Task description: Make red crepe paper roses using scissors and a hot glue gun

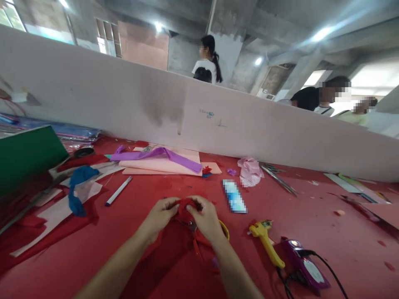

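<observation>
My left hand (160, 216) and my right hand (204, 218) meet over the red table, fingers pinched together on a small piece of red cloth (186, 204) between them. A larger red cloth (174, 257) lies under my wrists. Scissors with a yellow handle (223, 228) rest partly hidden beneath my right hand.
A yellow glue gun (266, 241) and a purple device with a black cable (304, 263) lie at right. A white pen (118, 191), purple ribbon (156, 155), pink sheets (165, 166), blue cloth (77, 187) and metal scissors (279, 178) lie further off. A white partition (187, 112) backs the table; people stand behind it.
</observation>
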`<state>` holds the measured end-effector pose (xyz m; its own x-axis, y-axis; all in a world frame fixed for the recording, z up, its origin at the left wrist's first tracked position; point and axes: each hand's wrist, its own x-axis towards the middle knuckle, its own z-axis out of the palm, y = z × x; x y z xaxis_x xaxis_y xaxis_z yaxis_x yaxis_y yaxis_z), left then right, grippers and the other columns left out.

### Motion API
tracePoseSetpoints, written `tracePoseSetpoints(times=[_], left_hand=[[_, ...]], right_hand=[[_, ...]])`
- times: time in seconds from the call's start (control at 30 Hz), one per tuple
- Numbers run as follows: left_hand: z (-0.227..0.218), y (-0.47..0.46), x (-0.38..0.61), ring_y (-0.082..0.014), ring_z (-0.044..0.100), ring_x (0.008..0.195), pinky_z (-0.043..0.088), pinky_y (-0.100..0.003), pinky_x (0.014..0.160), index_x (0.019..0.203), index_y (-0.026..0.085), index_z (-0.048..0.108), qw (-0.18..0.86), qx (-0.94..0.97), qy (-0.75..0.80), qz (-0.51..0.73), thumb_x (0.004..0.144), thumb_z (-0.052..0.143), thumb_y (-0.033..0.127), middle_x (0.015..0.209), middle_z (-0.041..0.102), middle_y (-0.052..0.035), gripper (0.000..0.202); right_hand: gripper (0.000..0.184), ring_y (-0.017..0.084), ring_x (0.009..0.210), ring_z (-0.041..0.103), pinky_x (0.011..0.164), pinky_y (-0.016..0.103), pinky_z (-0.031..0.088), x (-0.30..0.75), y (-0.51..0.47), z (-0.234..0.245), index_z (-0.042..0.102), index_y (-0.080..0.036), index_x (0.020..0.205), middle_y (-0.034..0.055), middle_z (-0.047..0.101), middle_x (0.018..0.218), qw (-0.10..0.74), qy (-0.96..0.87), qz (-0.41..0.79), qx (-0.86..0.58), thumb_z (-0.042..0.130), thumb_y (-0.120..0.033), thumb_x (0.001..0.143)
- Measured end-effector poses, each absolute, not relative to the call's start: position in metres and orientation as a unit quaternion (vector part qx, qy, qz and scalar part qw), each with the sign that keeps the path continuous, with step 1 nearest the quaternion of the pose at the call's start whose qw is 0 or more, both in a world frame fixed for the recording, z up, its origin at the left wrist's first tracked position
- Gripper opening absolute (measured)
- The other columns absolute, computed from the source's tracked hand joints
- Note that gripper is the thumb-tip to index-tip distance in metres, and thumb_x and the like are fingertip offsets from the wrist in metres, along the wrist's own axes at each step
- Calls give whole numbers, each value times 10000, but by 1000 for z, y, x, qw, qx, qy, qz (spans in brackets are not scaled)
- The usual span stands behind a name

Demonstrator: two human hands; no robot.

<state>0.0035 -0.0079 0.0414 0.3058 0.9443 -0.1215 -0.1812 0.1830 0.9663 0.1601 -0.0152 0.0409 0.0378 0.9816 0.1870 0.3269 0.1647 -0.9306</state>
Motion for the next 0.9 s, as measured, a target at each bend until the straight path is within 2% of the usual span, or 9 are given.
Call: tracePoseSetpoints(times=[0.07,0.1,0.3,0.5,0.6,0.7,0.77,0.8,0.9], left_hand=[[41,-7,4,-151,562,658,439,-271,669,798,160,669,657,440,403,461,634,728,370,702,638,-23,272],[41,-7,4,-142,558,639,439,-266,657,790,161,662,650,420,411,481,624,740,357,689,632,-15,269],[38,-2,-1,-93,535,566,427,-233,612,699,131,654,659,307,434,532,529,807,266,660,621,-1,265],[35,0,-1,-84,504,532,406,-234,584,676,123,678,672,301,432,521,522,817,301,606,609,-7,273],[36,-2,0,-85,507,542,404,-231,588,706,134,690,644,318,440,539,525,809,266,602,613,4,254],[40,-5,2,-100,536,574,421,-240,617,703,144,699,632,353,440,532,545,789,232,621,636,0,202],[43,-6,2,-135,581,643,447,-271,672,715,140,719,641,392,429,501,571,769,233,693,682,-37,178],[43,-7,2,-155,600,690,456,-288,706,739,141,731,643,415,421,487,589,754,231,747,703,-57,176],[44,-7,2,-167,608,746,457,-295,739,823,155,743,609,467,417,488,631,709,201,811,710,-63,200]], right_hand=[[60,166,676,566,670,285,443,164,-14,41,688,-203,732,9,665,722,489,-584,348,-546,639,-221,703],[57,161,662,554,656,280,437,166,-13,41,676,-200,712,5,654,702,501,-571,352,-547,637,-241,714],[188,127,613,548,583,243,449,172,-11,44,645,-194,802,-12,631,703,560,-457,463,-513,669,-357,712],[259,116,594,569,581,247,483,174,-8,48,660,-215,745,-20,655,712,584,-358,541,-487,801,-332,562],[243,115,618,584,628,251,494,175,-10,51,687,-223,735,-22,671,728,586,-337,571,-466,822,-306,551],[201,151,754,628,714,283,499,174,-16,56,708,-225,737,10,701,876,548,-361,624,-425,817,-281,577],[173,185,858,634,752,315,495,172,-20,59,708,-220,730,35,688,1032,497,-403,656,-399,806,-281,601],[157,191,862,634,752,324,492,171,-22,59,703,-215,721,42,684,1047,471,-425,667,-391,797,-288,618],[157,164,738,617,712,307,481,169,-25,58,683,-198,707,26,692,839,430,-481,649,-402,773,-316,656]])
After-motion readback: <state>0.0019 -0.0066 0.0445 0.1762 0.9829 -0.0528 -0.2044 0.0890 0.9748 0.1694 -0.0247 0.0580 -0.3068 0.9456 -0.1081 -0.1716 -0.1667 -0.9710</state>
